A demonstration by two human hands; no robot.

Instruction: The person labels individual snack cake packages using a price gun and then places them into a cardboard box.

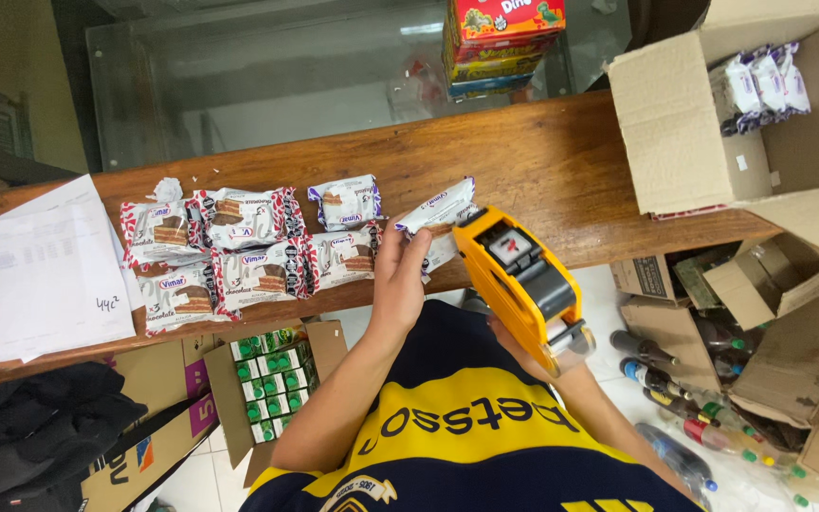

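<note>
My left hand (400, 277) is raised over the front edge of the wooden shelf (561, 161) and grips a white snack packet (436, 216) with purple trim. My right hand (516, 349), mostly hidden, holds a yellow and grey price-label gun (521, 283) whose nose touches that packet. To the left, several similar wafer packets (239, 251) with red or purple trim lie in rows on the shelf.
Sheets of paper (40, 270) lie on the shelf's left end. An open cardboard box (694, 123) holding more packets stands at the right. Stacked colourful boxes (500, 43) sit behind. Below are a carton of green-topped items (272, 384), bottles (703, 427), cardboard scraps and dark cloth (30, 427).
</note>
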